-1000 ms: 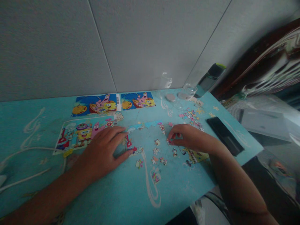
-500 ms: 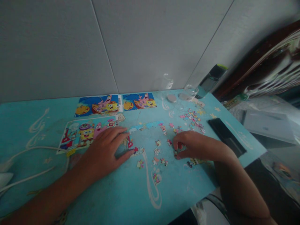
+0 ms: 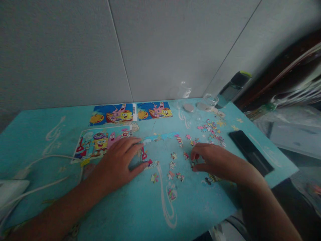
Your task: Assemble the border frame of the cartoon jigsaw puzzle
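My left hand point(image 3: 120, 160) lies with fingers apart on the table, its fingertips at the left side of a partly joined jigsaw frame point(image 3: 164, 136). That frame has a blue top strip and a left side with red parts, partly under my fingers. My right hand point(image 3: 204, 159) is bent down to the tabletop, thumb and fingers closed around a small jigsaw piece point(image 3: 192, 164), mostly hidden. Between the hands lie several loose jigsaw pieces point(image 3: 172, 164). A picture card point(image 3: 100, 142) of cartoon figures sits partly behind my left hand.
Behind are two blue picture cards point(image 3: 112, 114), a round lid point(image 3: 188, 107) and clear containers point(image 3: 211, 99). A heap of pieces point(image 3: 213, 130) lies beyond my right hand, beside a dark phone point(image 3: 250, 152). A dark bottle point(image 3: 234, 87) stands at the back right; a white cable point(image 3: 54, 156) runs left.
The view has turned slightly left, so everything appears shifted to the right. Both hands keep nearly the same place and pose on the table.
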Motion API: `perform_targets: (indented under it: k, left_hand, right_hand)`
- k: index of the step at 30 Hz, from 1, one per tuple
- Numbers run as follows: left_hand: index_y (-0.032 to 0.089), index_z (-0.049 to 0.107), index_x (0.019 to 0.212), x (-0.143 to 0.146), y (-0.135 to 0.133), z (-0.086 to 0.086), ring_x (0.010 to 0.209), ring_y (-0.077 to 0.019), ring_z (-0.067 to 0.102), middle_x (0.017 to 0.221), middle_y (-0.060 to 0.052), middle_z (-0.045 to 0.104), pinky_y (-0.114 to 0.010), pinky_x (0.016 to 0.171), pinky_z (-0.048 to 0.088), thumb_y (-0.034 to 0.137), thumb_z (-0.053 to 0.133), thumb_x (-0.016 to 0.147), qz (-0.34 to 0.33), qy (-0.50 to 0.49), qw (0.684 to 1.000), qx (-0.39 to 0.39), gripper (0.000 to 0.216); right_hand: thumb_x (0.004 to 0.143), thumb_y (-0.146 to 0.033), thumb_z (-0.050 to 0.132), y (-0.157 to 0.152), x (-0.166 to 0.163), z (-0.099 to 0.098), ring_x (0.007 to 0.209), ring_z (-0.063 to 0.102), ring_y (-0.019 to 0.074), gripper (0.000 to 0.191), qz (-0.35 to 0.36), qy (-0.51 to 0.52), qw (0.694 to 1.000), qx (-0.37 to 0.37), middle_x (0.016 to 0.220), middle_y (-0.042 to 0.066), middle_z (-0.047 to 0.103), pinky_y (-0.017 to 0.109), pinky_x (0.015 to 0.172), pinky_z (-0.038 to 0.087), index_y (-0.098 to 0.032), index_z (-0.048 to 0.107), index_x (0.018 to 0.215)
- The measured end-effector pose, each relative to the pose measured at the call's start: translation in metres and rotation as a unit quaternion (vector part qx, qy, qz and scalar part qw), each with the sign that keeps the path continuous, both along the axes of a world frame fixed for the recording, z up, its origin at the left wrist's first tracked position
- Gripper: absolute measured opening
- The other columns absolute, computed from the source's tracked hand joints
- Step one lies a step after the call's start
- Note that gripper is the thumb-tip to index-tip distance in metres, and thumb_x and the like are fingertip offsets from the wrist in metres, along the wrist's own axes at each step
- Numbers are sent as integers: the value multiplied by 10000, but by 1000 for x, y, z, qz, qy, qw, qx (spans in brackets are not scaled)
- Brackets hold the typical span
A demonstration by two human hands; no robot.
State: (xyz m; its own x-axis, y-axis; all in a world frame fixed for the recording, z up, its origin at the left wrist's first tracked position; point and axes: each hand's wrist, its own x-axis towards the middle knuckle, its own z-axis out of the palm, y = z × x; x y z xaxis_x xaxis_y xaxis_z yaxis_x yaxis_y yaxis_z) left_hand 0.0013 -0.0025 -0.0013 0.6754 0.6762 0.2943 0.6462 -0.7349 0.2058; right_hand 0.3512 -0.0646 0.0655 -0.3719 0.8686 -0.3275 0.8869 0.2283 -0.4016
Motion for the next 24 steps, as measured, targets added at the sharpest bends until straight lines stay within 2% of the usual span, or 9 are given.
perform_targets:
  k: [8, 13, 18, 24]
  left_hand:
    - [195, 552, 1303, -1, 0, -1, 1278, -312, 520, 1363, -130, 564, -540, 1106, 415, 553, 613, 917, -1, -4, 1000, -10, 530]
    - [205, 560, 1298, 0, 0, -1, 1273, -319, 527, 1355, -130, 579, -548, 1106, 411, 553, 616, 913, -2, -18, 1000, -17, 523]
    - [209, 575, 1279, 2, -1, 0, 1258, -315, 537, 1339, -126, 589, -541, 1087, 425, 562, 612, 913, -3, -34, 999, -13, 510]
    - [211, 589, 1267, 2, -1, -1, 1245, -318, 541, 1318, -127, 595, -537, 1086, 424, 585, 611, 906, -3, -45, 999, -13, 520]
  right_hand:
    - [901, -344, 720, -1, 0, -3, 1000, 641, 235, 200, 38, 39, 998, -7, 1101, 49, 679, 371, 889, 470, -257, 673, 1074]
    - [937, -247, 648, 2, -10, 0, 871, 647, 175, 70, 51, 100, 992, -56, 973, 9, 693, 297, 792, 480, -262, 670, 1002]
    - [923, -223, 644, 6, -15, 1, 798, 643, 158, 66, 69, 125, 986, -86, 908, -7, 705, 279, 753, 484, -255, 681, 967]
    - [913, -248, 649, 8, -27, 1, 749, 620, 151, 99, 43, 165, 980, -101, 872, -7, 708, 268, 697, 484, -249, 711, 990]
